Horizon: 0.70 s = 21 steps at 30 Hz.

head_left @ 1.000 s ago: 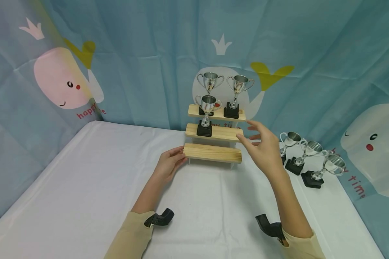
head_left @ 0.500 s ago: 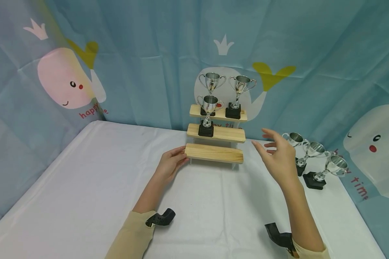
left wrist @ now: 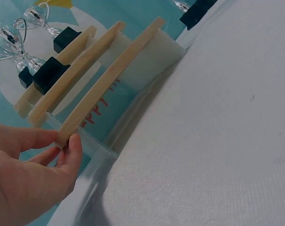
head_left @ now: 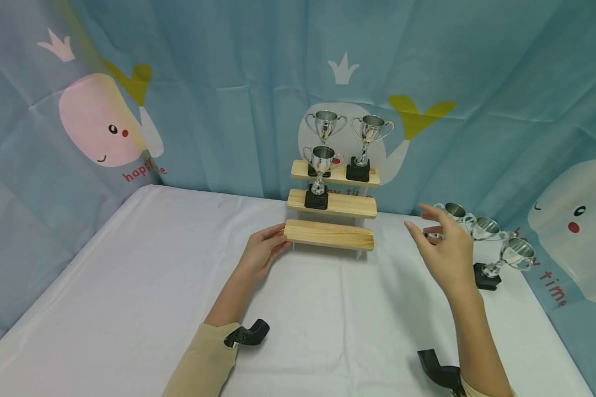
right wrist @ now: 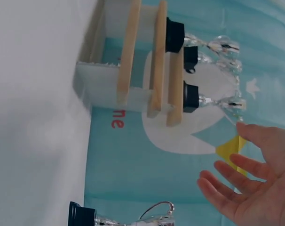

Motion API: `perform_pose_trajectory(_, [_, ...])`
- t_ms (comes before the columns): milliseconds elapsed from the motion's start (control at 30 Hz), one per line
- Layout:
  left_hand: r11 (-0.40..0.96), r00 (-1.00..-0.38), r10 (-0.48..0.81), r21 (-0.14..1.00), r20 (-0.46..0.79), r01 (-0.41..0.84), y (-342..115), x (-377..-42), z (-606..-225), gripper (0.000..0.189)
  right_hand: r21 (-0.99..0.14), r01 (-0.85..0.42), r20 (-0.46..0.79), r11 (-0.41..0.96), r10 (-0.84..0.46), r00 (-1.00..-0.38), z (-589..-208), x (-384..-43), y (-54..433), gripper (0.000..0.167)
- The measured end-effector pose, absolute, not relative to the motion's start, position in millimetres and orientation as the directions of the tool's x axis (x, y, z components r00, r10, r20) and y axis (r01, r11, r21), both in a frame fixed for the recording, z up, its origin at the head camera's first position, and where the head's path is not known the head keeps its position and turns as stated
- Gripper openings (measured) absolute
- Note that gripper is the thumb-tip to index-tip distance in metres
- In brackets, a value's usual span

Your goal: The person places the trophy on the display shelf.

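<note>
A three-tier wooden display stand (head_left: 329, 236) with clear supports stands on the white table. My left hand (head_left: 260, 255) pinches the left end of its lowest board (left wrist: 109, 77) between thumb and fingers. Two silver trophy cups (head_left: 371, 129) on black bases stand on the top tier, and one trophy (head_left: 322, 161) stands at the left of the middle tier; the lowest board bears nothing. My right hand (head_left: 449, 251) hovers with fingers spread, holding nothing, beside three more trophies at the right. The nearest of these trophies (head_left: 516, 253) shows best; the hand partly covers the other two.
White cloth covers the table (head_left: 178, 264). Behind and on both sides hangs a blue curtain (head_left: 218, 110) printed with whales, right behind the stand. Dark wrist mounts (head_left: 248, 333) sit at both forearms.
My right hand has moved right, from beside the stand to the trophies at the right, and now overlaps them. The left hand keeps its hold on the lowest board.
</note>
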<state>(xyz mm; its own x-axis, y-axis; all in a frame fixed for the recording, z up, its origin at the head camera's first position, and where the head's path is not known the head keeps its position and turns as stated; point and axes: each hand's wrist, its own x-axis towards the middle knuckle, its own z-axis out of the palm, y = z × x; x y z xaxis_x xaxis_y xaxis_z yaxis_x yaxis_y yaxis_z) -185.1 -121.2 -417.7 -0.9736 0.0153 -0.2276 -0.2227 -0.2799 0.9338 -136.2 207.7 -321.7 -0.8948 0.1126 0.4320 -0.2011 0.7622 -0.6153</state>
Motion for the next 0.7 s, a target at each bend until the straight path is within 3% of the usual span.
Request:
perform_pose_trajectory(400, [-0.285,-0.973,0.014,0.932,-0.231,-0.225,-122,-186,-420,0.046,-0.638,-0.186,0.467,0.748,0.183,-0.865,-320,-131,226,0.047])
perform_pose_trajectory(700, [-0.275,-0.969,0.012,0.931,-0.248,-0.242,-122,-186,-417,0.046,-0.632,-0.050,0.431,0.773,0.298,-0.852,-319,-124,246,0.051])
